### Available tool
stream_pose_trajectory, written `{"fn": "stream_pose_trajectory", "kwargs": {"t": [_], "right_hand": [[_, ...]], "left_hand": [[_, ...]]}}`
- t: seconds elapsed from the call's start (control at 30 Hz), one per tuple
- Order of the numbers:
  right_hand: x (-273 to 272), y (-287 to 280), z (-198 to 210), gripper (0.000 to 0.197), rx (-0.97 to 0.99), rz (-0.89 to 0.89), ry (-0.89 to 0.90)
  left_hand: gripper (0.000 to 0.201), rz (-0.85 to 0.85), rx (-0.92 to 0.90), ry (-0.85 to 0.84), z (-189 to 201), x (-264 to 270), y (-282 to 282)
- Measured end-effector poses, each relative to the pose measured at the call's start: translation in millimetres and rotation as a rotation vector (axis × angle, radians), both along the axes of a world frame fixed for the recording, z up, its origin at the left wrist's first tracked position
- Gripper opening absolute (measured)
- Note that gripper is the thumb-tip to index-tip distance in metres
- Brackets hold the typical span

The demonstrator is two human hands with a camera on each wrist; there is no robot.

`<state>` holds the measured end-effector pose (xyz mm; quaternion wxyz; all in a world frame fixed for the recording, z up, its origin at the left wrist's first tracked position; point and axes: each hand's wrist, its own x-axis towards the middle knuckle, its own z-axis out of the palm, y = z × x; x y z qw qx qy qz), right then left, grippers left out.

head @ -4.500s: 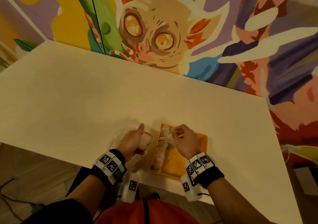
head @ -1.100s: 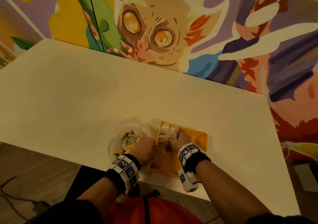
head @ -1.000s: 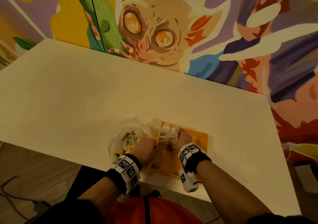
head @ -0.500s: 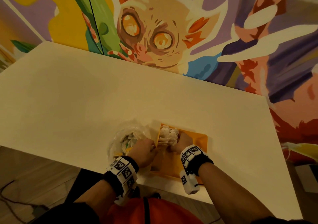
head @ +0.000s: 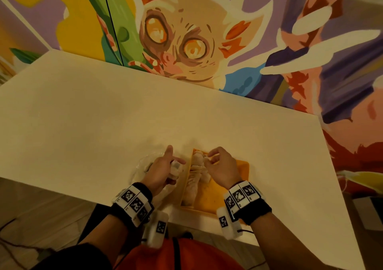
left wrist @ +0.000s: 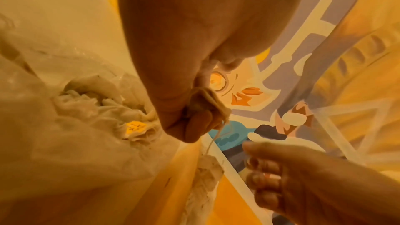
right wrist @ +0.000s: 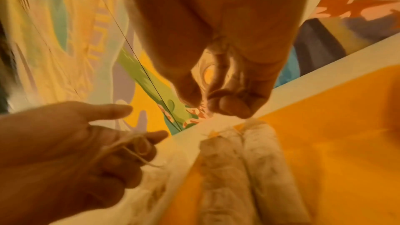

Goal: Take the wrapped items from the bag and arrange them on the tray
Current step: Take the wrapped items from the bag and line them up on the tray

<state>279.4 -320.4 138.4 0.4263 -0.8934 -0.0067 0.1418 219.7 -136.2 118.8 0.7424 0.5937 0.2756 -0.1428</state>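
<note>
An orange tray [head: 238, 172] lies near the table's front edge, with wrapped items [head: 195, 178] in pale paper lined up along its left side [right wrist: 238, 160]. Left of it sits a clear plastic bag [head: 141, 166], and more wrapped items [left wrist: 97, 107] show inside it. My left hand [head: 165, 164] hovers between bag and tray and pinches a wrapped item [head: 176, 169] by its twine [left wrist: 203, 107]. My right hand [head: 215, 162] hovers over the far end of the tray's row with its fingers [right wrist: 227, 107] curled. Whether they pinch anything is unclear.
The wide white table [head: 145, 114] stands against a painted mural wall [head: 186, 41]. Its front edge runs just below the tray and bag. My orange-clad lap [head: 176, 255] is under that edge.
Both hands were pressed down on the items at the tray's left end. The left hand has since drawn back toward the bag with an item, and the right hand has lifted and loosened.
</note>
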Motion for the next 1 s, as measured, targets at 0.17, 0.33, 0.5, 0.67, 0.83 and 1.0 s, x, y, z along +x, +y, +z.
{"fn": "stream_pose_trajectory", "kwargs": {"t": [0.17,0.33,0.5,0.67,0.83,1.0], "right_hand": [[-21,25,8,0.022,0.157,0.266,0.11],[-30,33,-3,0.031,0.149,0.282,0.076],[-31,33,-14,0.014,0.165,0.228,0.002],[-30,30,-18,0.008,0.204,0.134,0.019],[-31,28,-12,0.013,0.293,0.045,0.065],[-27,29,-10,0.008,0.364,-0.011,0.077]], "left_hand": [[0.079,-0.001,-0.047,-0.006,4,-2,-6],[0.077,-0.008,-0.073,0.0,11,-6,-10],[0.068,0.023,-0.054,0.008,19,-12,-14],[0.057,0.024,-0.026,0.017,14,-13,-14],[0.054,-0.035,-0.04,0.032,11,-14,-12],[0.027,-0.059,-0.111,-0.034,16,-20,-16]]}}
